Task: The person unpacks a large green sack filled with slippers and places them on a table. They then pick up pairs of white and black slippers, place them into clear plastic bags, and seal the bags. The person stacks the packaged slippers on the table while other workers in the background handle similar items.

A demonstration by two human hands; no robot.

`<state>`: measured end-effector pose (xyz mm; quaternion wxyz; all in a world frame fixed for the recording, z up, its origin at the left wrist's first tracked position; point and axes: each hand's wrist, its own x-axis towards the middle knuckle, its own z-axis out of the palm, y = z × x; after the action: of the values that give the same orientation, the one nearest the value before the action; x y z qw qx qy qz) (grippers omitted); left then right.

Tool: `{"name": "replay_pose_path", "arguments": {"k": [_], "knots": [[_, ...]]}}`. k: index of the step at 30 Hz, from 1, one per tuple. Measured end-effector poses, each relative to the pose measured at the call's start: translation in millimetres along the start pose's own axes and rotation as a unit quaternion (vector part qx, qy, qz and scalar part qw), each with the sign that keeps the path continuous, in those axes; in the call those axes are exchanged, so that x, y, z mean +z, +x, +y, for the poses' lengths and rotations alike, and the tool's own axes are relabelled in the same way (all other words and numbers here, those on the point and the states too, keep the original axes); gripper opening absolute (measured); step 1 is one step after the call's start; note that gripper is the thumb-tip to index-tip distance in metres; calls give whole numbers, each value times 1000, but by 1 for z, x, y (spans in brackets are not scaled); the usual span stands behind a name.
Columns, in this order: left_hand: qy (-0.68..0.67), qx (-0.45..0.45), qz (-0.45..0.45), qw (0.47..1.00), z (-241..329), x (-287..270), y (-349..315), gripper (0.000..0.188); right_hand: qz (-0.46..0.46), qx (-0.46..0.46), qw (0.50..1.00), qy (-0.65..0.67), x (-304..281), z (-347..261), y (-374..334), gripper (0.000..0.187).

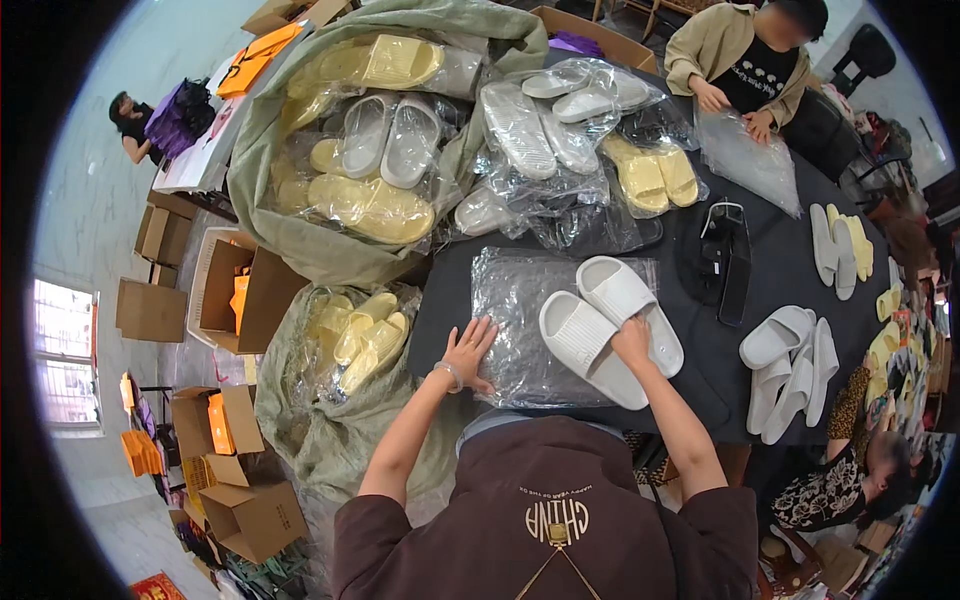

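Observation:
A pair of light grey slide slippers [590, 325] lies over the right part of a stack of clear plastic bags [520, 350] at the table's front edge. My right hand [632, 342] is closed around the inner edges of the two slippers, its fingertips partly hidden between them. Flat on the bags' left edge rests my left hand [470, 352], fingers spread, holding nothing. To the right of the pair stand several loose grey slippers [785, 370]. A black device [725, 262], perhaps a tape dispenser, sits behind them.
Bagged grey slippers [520, 125] and yellow slippers [655, 180] pile up at the table's back. A large green sack [260, 200] of bagged slippers stands back left, a smaller sack [300, 430] below it. Across the table, a co-worker [750, 70] handles a clear bag [745, 155]. Cardboard boxes [255, 515] stand left.

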<state>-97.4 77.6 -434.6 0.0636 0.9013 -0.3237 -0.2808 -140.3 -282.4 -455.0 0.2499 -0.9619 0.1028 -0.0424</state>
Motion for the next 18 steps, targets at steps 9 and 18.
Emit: {"name": "replay_pose_path", "arguments": {"k": [9, 18], "knots": [[24, 0, 8, 1000, -7, 11, 11, 137, -122, -325, 935, -75, 49, -67, -38, 18], [40, 11, -59, 997, -3, -13, 6, 143, -71, -118, 986, -93, 2, 49, -12, 23]]}}
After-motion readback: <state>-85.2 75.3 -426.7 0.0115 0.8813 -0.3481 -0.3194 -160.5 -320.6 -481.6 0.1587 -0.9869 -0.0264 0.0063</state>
